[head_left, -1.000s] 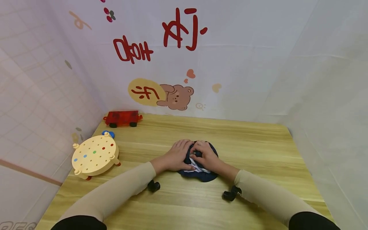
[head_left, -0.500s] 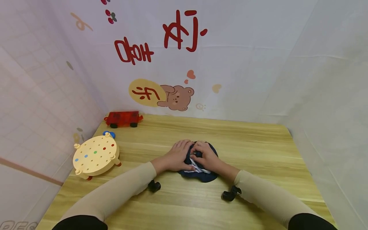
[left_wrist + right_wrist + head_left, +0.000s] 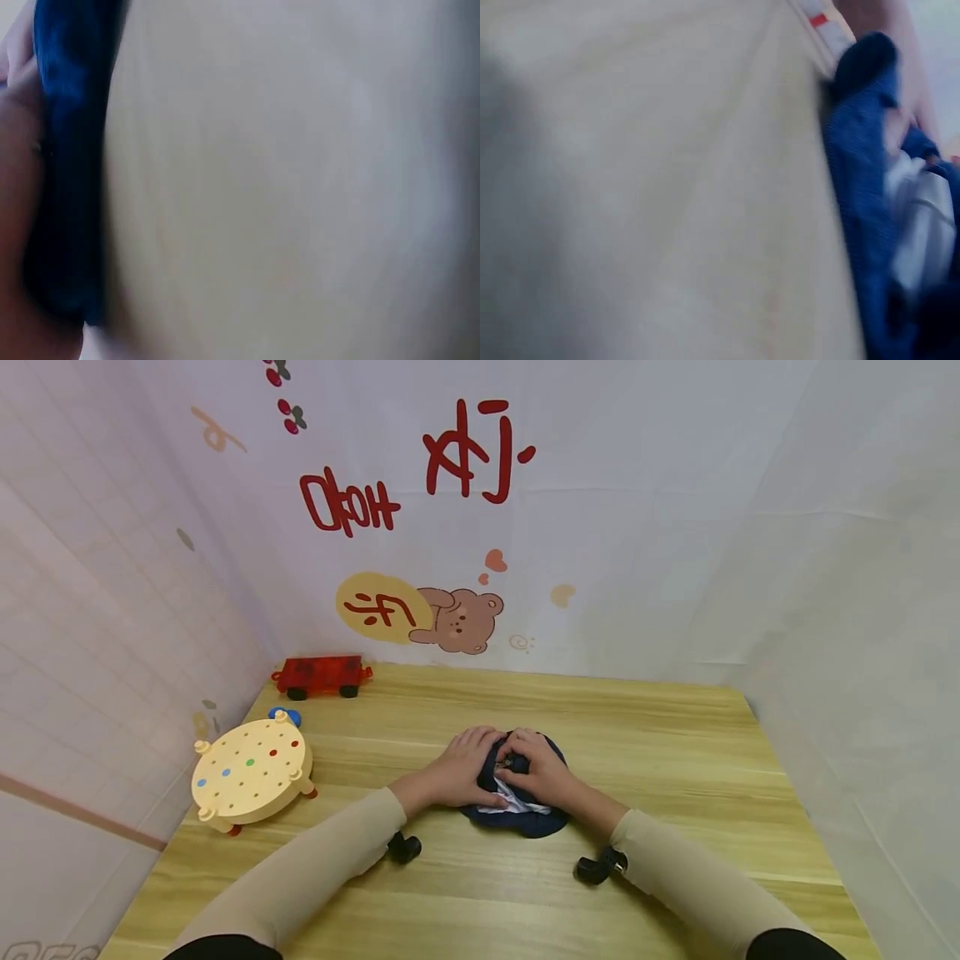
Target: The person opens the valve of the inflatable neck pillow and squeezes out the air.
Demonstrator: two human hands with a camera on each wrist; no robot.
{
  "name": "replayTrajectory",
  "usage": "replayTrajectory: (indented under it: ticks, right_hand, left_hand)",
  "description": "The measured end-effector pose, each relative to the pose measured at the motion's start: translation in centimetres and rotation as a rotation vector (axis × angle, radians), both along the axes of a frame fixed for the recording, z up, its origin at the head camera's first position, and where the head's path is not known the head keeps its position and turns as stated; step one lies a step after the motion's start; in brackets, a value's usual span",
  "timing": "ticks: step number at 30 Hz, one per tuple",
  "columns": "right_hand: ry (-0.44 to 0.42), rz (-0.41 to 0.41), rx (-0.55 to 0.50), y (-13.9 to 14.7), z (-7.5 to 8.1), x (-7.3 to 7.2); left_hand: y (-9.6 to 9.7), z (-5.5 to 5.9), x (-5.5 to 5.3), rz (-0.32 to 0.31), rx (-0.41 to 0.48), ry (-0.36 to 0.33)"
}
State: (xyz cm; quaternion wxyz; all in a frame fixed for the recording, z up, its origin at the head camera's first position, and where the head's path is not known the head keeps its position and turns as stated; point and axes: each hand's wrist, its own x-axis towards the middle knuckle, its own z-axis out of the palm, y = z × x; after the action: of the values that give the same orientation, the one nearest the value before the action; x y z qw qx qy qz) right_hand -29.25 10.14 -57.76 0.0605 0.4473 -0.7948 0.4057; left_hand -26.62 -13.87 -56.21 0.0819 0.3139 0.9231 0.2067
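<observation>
In the middle of the table lies a round, dark blue cloth piece (image 3: 534,827) with a white lining (image 3: 519,807) showing at its front; its kind is unclear. My left hand (image 3: 462,770) holds its left side, fingers over the far edge and thumb by the lining. From the right, my right hand (image 3: 542,767) grips it with curled fingers, beside a small, shiny detail too small to make out. The left wrist view shows a blurred blue edge of the cloth (image 3: 73,187) beside the hand. Blue cloth (image 3: 859,180) and white lining appear in the right wrist view.
A cream round toy board (image 3: 251,768) with short legs and coloured dots stands at the table's left edge. Behind it are a blue object (image 3: 291,716) and a red toy wagon (image 3: 321,677). White printed curtains (image 3: 630,527) enclose the back and sides.
The head view has shifted slightly. Both hands keep nearly the same hold, while the cloth's front and its white lining have spread a little and the small shiny detail shows more.
</observation>
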Motion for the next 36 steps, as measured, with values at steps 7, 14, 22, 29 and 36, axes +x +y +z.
replayTrajectory:
  ticks: [7, 14, 22, 29, 36]
  right_hand:
    - [-0.004, -0.024, -0.062, 2.7, 1.6, -0.1]
    - [-0.051, -0.265, -0.025, 4.5, 2.2, -1.7]
    - [-0.214, -0.32, 0.217, 4.3, 2.8, -2.5]
    - [-0.364, -0.329, 0.247, 3.4, 3.6, -2.7]
    - [-0.32, -0.389, 0.186, 3.6, 3.2, -2.8]
  left_hand:
    - [-2.5, 2.0, -0.1, 0.055, 0.21, -0.126]
    - [-4.2, 3.0, -0.9, 0.205, 0.34, -0.113]
    - [-2.5, 3.1, -2.0, 0.189, 0.283, -0.108]
    - [-1.7, 3.1, -2.8, 0.2, 0.241, -0.119]
    - [-2.2, 3.1, -3.1, 0.21, 0.262, -0.122]
